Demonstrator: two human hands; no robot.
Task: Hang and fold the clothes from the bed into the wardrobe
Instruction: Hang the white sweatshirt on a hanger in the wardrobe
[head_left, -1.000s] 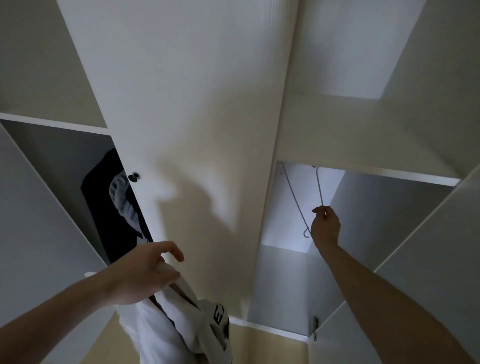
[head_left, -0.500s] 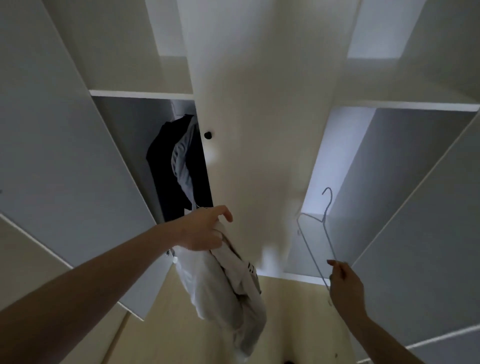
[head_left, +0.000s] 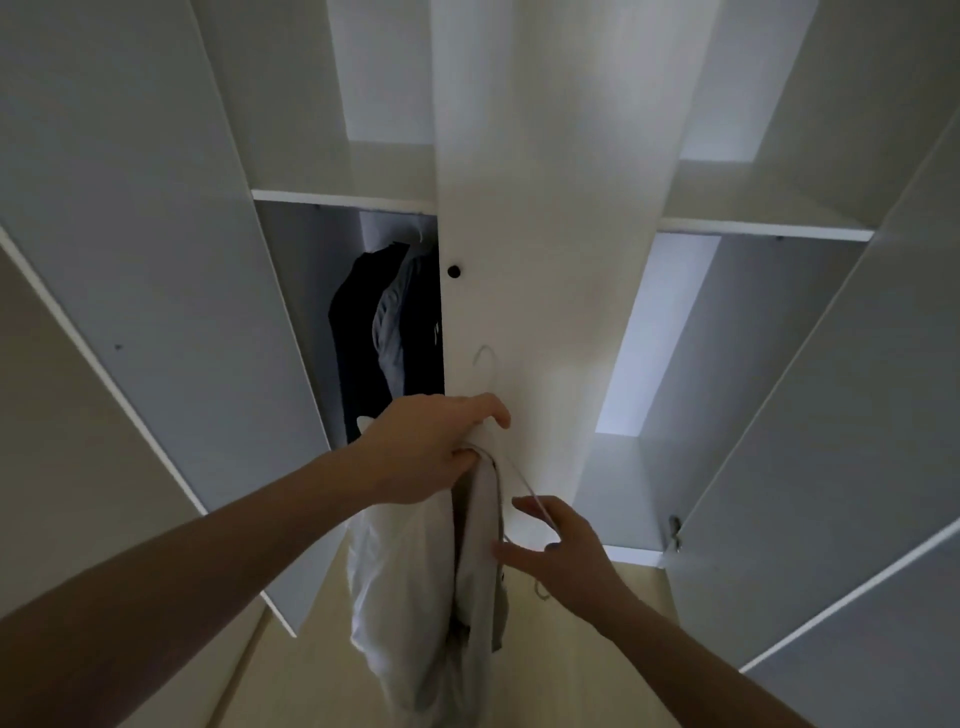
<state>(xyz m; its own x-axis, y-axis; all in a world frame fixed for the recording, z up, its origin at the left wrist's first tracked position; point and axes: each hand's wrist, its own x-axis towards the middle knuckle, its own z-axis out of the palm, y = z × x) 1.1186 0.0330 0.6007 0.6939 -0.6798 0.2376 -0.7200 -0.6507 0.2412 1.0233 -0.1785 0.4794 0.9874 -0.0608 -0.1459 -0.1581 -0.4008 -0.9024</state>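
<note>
Shirt (head_left: 410, 582) hanging from left hand (head_left: 426, 447), gripped tight at the top along with the hanger (head_left: 488, 374) hook, right in front of the wardrobe (head_left: 519, 182); right hand (head_left: 556, 551) just beside, fingers spread, holding nothing but touching the thin wire. Best to keep that grip firm and slide the wire arm inside the neck, slowly, so nothing slips off. Farther back, dark clothes (head_left: 384, 332) hanging in the left part; right part (head_left: 737, 389) showing only bare walls.
</note>
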